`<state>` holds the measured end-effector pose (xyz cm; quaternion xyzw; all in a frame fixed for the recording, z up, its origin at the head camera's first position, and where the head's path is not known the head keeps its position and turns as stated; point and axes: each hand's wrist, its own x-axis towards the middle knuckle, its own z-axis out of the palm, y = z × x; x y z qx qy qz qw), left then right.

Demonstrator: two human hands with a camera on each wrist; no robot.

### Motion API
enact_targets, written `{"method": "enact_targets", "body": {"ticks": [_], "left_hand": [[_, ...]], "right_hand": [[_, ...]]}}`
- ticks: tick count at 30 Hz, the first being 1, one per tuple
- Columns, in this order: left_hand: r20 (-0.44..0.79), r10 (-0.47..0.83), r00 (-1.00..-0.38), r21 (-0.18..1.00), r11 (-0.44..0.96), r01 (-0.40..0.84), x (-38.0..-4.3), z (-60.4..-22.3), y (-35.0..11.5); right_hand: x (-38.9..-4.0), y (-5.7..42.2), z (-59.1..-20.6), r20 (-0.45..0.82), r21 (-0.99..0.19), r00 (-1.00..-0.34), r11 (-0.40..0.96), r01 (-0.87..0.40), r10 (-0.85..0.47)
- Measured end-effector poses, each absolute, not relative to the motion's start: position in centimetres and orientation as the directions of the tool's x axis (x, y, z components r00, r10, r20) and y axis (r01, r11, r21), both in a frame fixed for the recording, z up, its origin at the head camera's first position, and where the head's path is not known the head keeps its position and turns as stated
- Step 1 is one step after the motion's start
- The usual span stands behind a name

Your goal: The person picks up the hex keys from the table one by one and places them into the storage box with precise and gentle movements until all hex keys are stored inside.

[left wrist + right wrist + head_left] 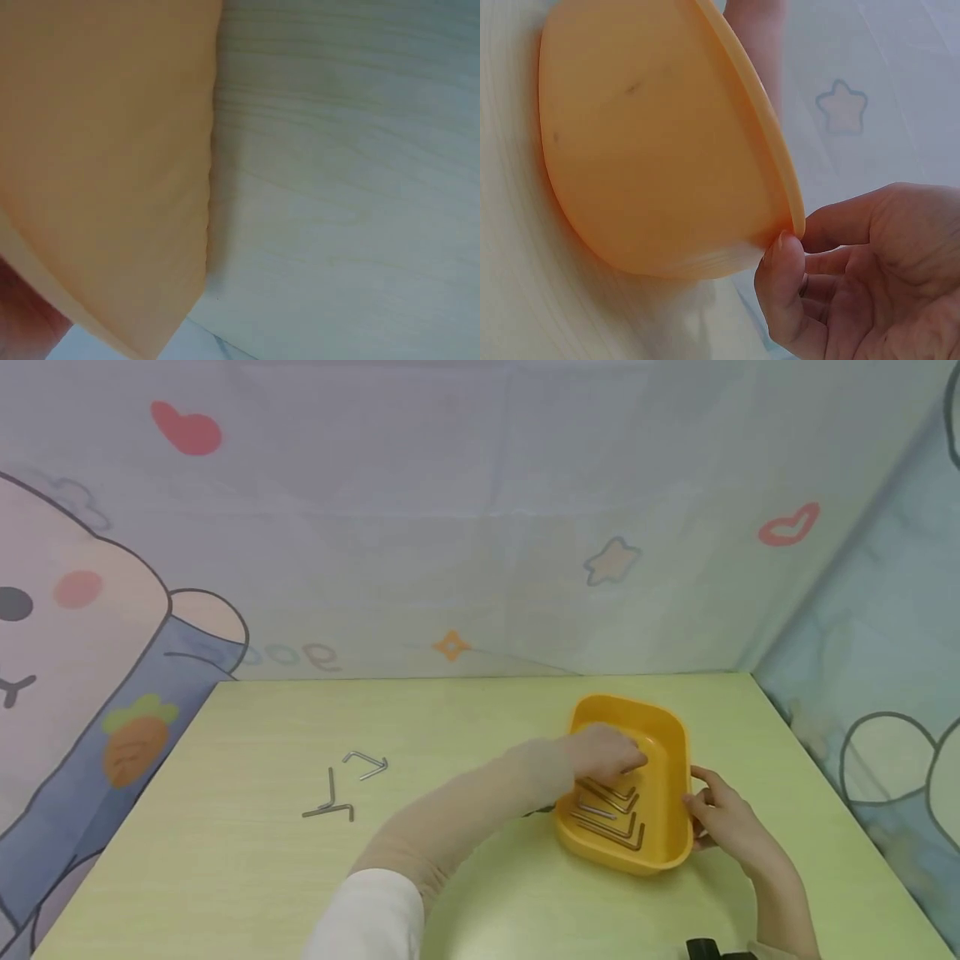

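A yellow plastic tray [667, 827] stands on the right part of the table, with several L-shaped hex keys [611, 828] lying inside it. My left hand [606, 753] reaches over the near left rim into the tray, just above the hex keys. Its fingertips are mostly hidden, so whether they grip anything does not show. At the tray's right side my right hand [723, 818] pinches the rim between thumb and fingers; the right wrist view shows this hand [877, 277] at the tray's edge [780, 165].
Left of centre on the table [247, 877] lie several more hex keys [330, 810], some touching or crossing. A printed cloth [390, 527] hangs behind the table and along its sides. A small black object [705, 949] shows at the bottom edge.
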<state>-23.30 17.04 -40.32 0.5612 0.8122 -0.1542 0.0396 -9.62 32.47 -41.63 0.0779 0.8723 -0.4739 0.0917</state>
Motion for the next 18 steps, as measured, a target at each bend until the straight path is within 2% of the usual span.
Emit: {"method": "enact_targets", "body": {"ticks": [6, 18], "left_hand": [[-0.255, 0.9, -0.353, -0.195, 0.309, 0.931, -23.53, -41.05, 17.09], [-0.276, 0.887, -0.37, -0.128, 0.348, 0.929, -24.06, -41.44, 16.61]], "right_hand": [[-9.7, 32.45, -41.57, -0.232, -0.811, -0.971, 0.541, 0.224, 0.054], [-9.56, 32.37, -41.56, -0.236, -0.812, -0.97, 0.537, 0.227, 0.053]]}}
